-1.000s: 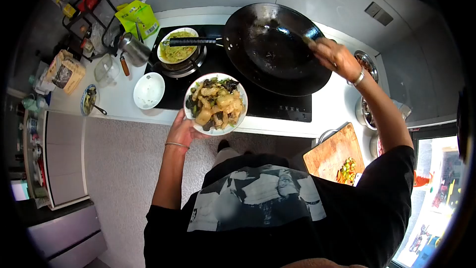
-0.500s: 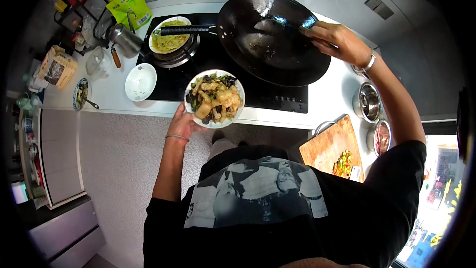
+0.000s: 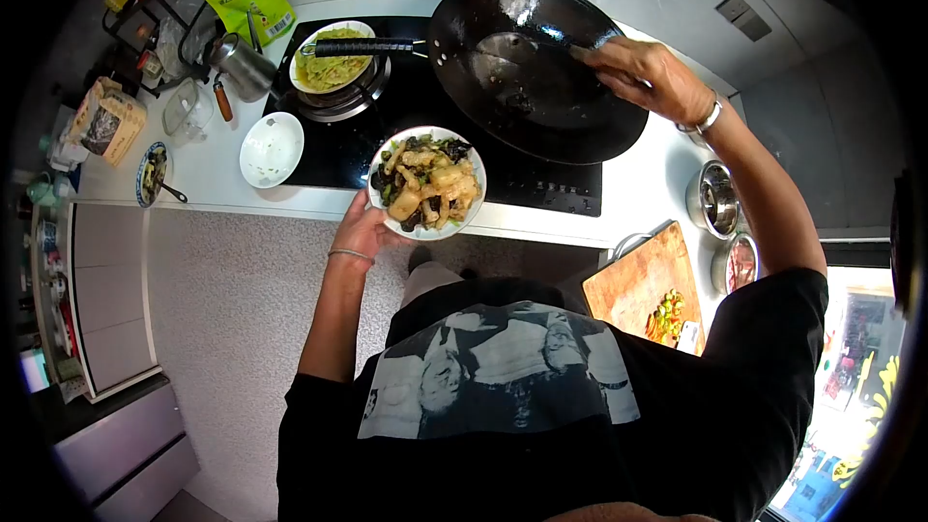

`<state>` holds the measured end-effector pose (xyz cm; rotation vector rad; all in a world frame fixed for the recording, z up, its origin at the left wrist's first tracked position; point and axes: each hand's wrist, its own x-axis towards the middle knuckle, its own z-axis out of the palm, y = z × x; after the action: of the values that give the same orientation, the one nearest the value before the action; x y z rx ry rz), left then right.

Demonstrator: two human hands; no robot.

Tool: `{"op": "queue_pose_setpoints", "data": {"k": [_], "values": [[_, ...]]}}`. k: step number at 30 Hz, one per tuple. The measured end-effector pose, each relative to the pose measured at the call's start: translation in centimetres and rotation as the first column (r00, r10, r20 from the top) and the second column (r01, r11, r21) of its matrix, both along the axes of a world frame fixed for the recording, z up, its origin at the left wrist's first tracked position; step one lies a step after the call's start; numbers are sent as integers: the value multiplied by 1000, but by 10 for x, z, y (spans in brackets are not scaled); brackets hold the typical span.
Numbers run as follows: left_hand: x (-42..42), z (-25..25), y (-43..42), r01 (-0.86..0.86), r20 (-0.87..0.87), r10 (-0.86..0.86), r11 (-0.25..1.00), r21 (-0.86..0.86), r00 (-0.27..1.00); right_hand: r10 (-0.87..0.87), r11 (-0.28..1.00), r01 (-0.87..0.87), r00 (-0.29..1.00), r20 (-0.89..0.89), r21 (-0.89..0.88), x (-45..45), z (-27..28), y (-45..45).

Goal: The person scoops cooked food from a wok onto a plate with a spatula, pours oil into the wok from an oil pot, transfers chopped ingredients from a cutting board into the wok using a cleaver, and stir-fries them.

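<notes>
- The left hand (image 3: 363, 230) had its grip closed on the lower left edge of a white plate (image 3: 469, 217), its fingers partly hidden beneath.
- That plate, heaped with pale pieces, dark pieces and green bits, was held up at the front edge of the black cooktop (image 3: 401, 106).
- The right hand (image 3: 657, 79) was over the right side of the wok (image 3: 580, 126), fingers bent together; whether its grip held something small could not be told.
- The wok was over the right part of the cooktop, its black handle (image 3: 360, 46) pointing left across a dish of yellow-green food (image 3: 333, 69).
- A white bowl (image 3: 272, 148) with scraps in it stood left of the held plate.
- On the white surface (image 3: 633, 198) to the right were a cutting board (image 3: 619, 288) bearing chopped vegetables (image 3: 665, 317), and metal bowls (image 3: 695, 208) beside it.
</notes>
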<state>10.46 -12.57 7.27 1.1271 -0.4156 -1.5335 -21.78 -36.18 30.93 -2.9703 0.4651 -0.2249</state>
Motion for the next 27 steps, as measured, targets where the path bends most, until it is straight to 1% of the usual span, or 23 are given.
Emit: {"op": "queue_pose_setpoints", "data": {"k": [1, 2, 5, 6, 9, 10, 13, 14, 17, 18, 20, 21, 22, 25, 26, 27], "values": [[0, 0, 0, -11, -10, 11, 1000, -5, 1000, 72, 997, -74, 996, -49, -32, -6, 0, 1], [-1, 1, -1, -25, -21, 24, 1000, -9, 999, 89, 996, -87, 993, -74, 26, -13, 6, 6], [-5, 4, -4, -41, -21, 41, 999, -7, 999, 148, 988, -152, 982, -117, -25, -28, 19, 25], [-5, 5, -6, -40, -15, 40, 999, -5, 999, 176, 978, -188, 976, -125, -92, -37, 12, 19], [-4, -2, -13, 4, 2, -4, 1000, -21, 1000, 56, 998, -56, 991, -121, 3, -39, 11, 13], [-8, -2, -15, -27, -6, 27, 1000, -5, 1000, 44, 999, -46, 989, -143, -13, -34, 9, 12], [-1, -11, -20, 33, -17, -33, 999, -10, 999, 65, 998, -65, 995, -72, -4, -9, 10, 17], [-1, -14, -21, 30, -39, -31, 999, -28, 999, 83, 996, -85, 992, -91, -19, -1, 11, 20], [6, -27, -26, 93, -71, -93, 996, -9, 993, 110, 992, -103, 990, -94, 72, 29, 26, 33], [9, -28, -28, 130, -99, -132, 991, -31, 986, 89, 993, -81, 992, -85, 90, 40, 32, 37], [6, -25, -30, 115, -134, -117, 993, -21, 984, 5, 985, 17, 991, -132, 171, 57, 47, 45], [-2, -26, -33, 104, -142, -103, 995, 0, 985, -29, 973, 61, 989, -147, 223, 55, 46, 41], [-3, -33, -36, 121, -150, -120, 993, -2, 981, -23, 975, 43, 995, -93, 217, 58, 51, 47], [-1, -27, -37, 162, -134, -159, 987, 15, 978, 241, 965, -240, 970, 0, 108, 62, 60, 40], [0, -27, -37, 177, -118, -175, 984, 10, 977, 73, 950, -56, 996, -44, 308, 70, 76, 56], [1, -25, -36, 177, -130, -175, 984, 6, 976, 68, 935, -55, 997, -25, 349, 71, 85, 59]]}}
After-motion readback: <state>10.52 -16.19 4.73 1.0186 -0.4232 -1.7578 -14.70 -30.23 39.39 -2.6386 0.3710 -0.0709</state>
